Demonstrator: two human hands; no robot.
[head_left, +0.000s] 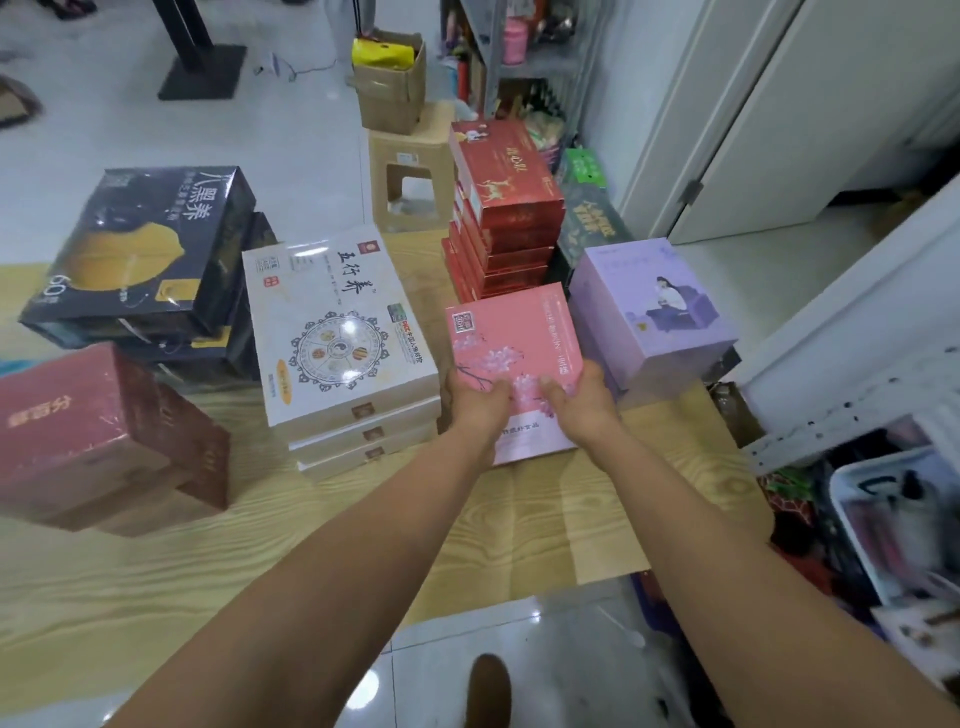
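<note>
Pink cardboard box (511, 353), flat and square with a blossom print on its lid, sits at the far side of the pale wood-grain counter (519, 519). It is wedged into the gap between a stack of flat cream boxes (337, 332) on its left and a taller lavender box (660, 312) on its right. A stack of red boxes (506, 208) stands just behind it.

The left hand (475, 400) grips the box's near left edge and the right hand (582, 400) its near right edge. Both thumbs lie across the lid and point toward each other. The other fingers curl down over the sides and are mostly hidden, so each hand seems to pinch the box between thumb and fingers. I cannot tell whether the box's base rests fully on the counter or is held slightly above it.

This looks like the placing or squaring-up step in sorting the gift boxes into groups, with the pink box being fitted into its own spot in the row.

If it is going down, the next move calls for lowering it flat and keeping its sides parallel to its neighbours. The fingers on each side have little room beside the cream stack and the lavender box, so they would have to slide out toward the person rather than sideways. If it is coming out, it calls for a straight lift and a pull back, keeping clear of the red stack behind.
</note>
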